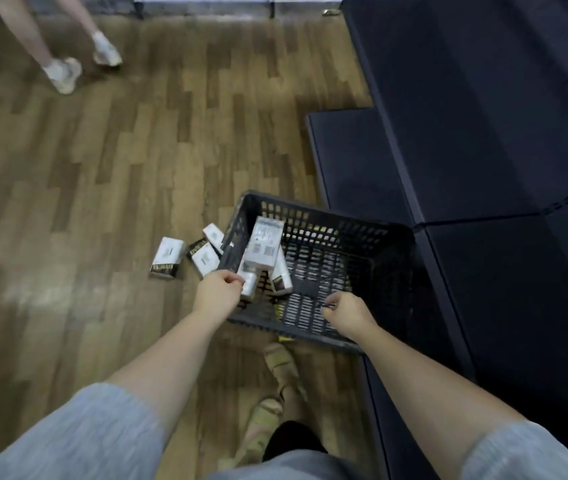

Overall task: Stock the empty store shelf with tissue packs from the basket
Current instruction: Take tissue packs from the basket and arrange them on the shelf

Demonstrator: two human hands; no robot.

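Tissue packs (pixel 263 249) lie split between two places: a few lean together against the left wall inside the dark slatted basket (pixel 362 233), and three more packs (pixel 168 259) lie loose on the wooden floor (pixel 102 168) just outside that wall. Nearest the camera, both forearms reach down over the basket's near rim. The left hand (pixel 218 291) is curled with its fingertips pinching the lower end of the tall pack standing in the basket. The right hand (pixel 344 308) hovers over the bare grid bottom with fingers curled; it seems to hold nothing, though blur hides the fingertips. The hands are apart.

The step in hand looks like picking up the first packs. Next, the left hand must firm its grip on the tall pack and lift it clear of its neighbours, then carry it right to the dark shelf (pixel 483 150), whose tiers beyond the basket stand bare.

Farther off, another person's feet (pixel 67 72) stand on the floor.
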